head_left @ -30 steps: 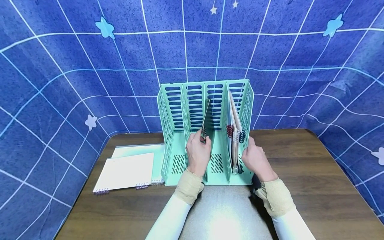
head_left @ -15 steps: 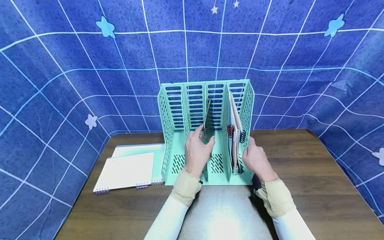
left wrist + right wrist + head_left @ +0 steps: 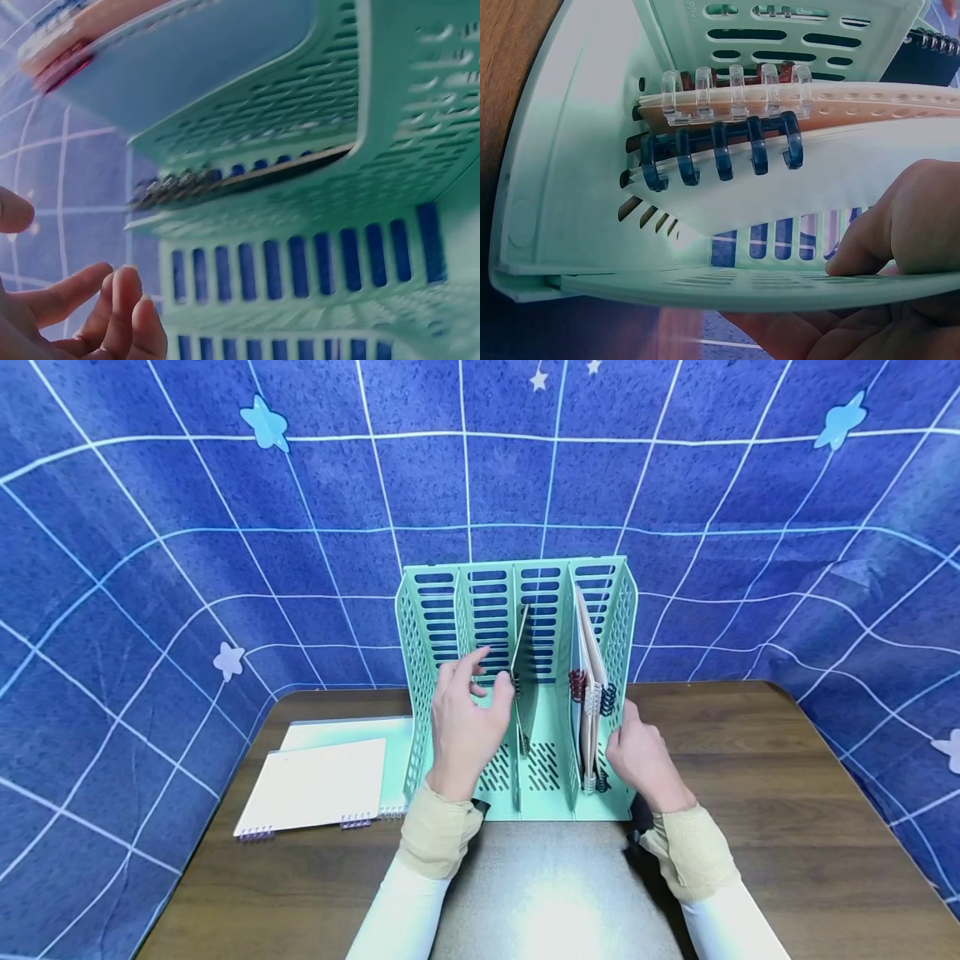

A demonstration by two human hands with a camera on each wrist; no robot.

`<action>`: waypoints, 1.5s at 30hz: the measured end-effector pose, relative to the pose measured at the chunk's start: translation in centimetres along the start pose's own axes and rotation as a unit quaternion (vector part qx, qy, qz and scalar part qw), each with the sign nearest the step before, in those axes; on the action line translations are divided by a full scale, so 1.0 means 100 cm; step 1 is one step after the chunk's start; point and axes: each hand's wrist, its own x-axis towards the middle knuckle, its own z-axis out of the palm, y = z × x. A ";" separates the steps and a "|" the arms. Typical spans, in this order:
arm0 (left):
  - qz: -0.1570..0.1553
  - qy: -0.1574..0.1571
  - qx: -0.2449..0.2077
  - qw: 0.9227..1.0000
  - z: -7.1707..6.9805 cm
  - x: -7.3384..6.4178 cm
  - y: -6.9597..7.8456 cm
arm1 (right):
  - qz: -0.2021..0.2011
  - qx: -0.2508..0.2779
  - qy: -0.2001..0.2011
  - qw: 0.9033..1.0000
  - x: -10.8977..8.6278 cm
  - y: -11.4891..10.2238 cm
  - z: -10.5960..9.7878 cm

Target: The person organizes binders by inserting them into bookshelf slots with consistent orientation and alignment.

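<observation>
A mint-green file rack [image 3: 545, 810] with several upright compartments stands on the table. My left hand [image 3: 468, 727] hovers in front of its left half, fingers loosely bent, holding nothing. Just right of that hand, a dark spiral notebook [image 3: 528, 693] stands upright in the third compartment from the left, leaning on the divider; the left wrist view shows a gap between it and the fingers. My right hand [image 3: 648, 756] pinches the rack's right side wall [image 3: 765, 291], thumb inside and fingers outside. Beside it, several ring-bound notebooks [image 3: 590, 718] stand in the rightmost compartment, with red, clear and dark-blue rings.
Left of the rack, a white spiral notebook [image 3: 315, 787] lies flat, partly over a pale green one [image 3: 397, 752]. A grey mat [image 3: 555, 877] lies before the rack on the wooden table [image 3: 780, 777]. Blue patterned cloth [image 3: 337, 568] hangs behind and at both sides.
My left hand has let go of the dark notebook and drawn away to the left, fingers spreading. The notebook stays standing in the rack. My right hand keeps its hold on the side wall.
</observation>
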 end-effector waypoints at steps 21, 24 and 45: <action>-0.024 0.002 0.097 0.995 -0.099 0.021 -0.026 | 0.001 -0.006 0.003 1.000 -0.001 0.001 -0.001; -0.029 -0.007 0.109 0.994 -0.104 0.020 -0.030 | 0.003 -0.005 0.003 1.000 -0.001 0.001 -0.001; -0.035 -0.178 0.227 0.957 -0.133 0.006 -0.087 | 0.006 0.001 0.000 1.000 0.000 0.002 -0.001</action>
